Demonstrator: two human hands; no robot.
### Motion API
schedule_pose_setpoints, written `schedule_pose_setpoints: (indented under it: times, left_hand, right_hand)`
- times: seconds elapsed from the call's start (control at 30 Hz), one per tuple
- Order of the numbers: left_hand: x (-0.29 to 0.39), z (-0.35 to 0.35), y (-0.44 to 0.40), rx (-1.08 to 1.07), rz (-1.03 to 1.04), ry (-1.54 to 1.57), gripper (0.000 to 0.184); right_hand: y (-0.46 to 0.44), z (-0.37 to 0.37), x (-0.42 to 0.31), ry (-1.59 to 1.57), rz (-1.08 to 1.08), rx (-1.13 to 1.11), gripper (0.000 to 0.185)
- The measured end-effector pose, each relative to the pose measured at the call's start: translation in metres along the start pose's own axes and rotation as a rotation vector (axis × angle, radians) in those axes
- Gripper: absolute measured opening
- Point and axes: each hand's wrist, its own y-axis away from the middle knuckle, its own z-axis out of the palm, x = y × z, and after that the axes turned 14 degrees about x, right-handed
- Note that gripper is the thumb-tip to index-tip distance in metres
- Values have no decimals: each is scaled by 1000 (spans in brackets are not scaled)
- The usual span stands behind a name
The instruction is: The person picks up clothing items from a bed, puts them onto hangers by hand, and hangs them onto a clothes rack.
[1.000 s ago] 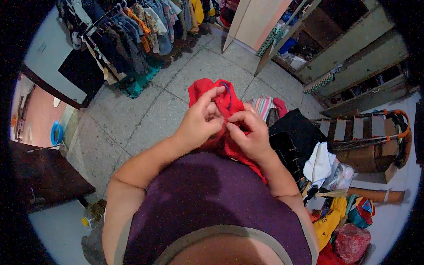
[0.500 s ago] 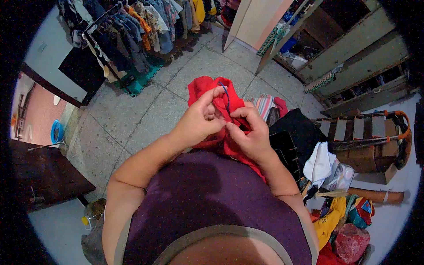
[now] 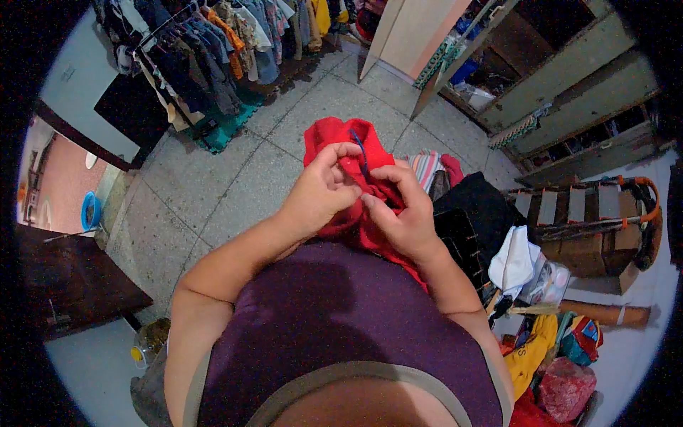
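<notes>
A red cloth garment lies bunched in front of my purple top, its lower part falling against my body. My left hand has its fingers curled onto the cloth from the left, thumb pointing right. From the other side, my right hand pinches a fold of the same cloth between thumb and fingers. The two thumbs almost meet at the middle of the fold. A thin dark-blue cord or strip runs over the red cloth between my hands. Any small item at the fingertips is too fine to make out.
Striped cloth and a black bag-like item lie right of my hands. A white cloth item and piled clothes sit farther right. Clothes hang on a rack at the back left; a dark table stands left.
Both hands stay at nearly the same place on the red garment. My fingers and the cloth's upper edge have shifted only slightly.
</notes>
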Motion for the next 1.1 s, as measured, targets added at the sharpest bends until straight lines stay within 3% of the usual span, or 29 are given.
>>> schedule_pose_setpoints:
  times: [0.4, 0.7, 0.83, 0.9, 1.0, 1.1]
  left_hand:
    - [3, -5, 10, -41, 227, -320, 43]
    - [21, -10, 17, -213, 147, -426, 54]
    - [16, -35, -3, 3, 329, -348, 50]
    - [32, -42, -7, 130, 545, -647, 42]
    - [45, -54, -17, 156, 840, -832, 35]
    - [50, -71, -36, 41, 913, -936, 36]
  right_hand:
    - [7, -2, -2, -75, 114, 5, 36]
    - [1, -12, -8, -95, 266, 6, 37]
    - [-5, -24, -4, -238, 371, -4, 40]
    - [-6, -30, -5, -294, 378, -22, 41]
    - [-10, -39, -9, -274, 327, -67, 42]
    - [-11, -44, -8, -208, 215, -109, 41]
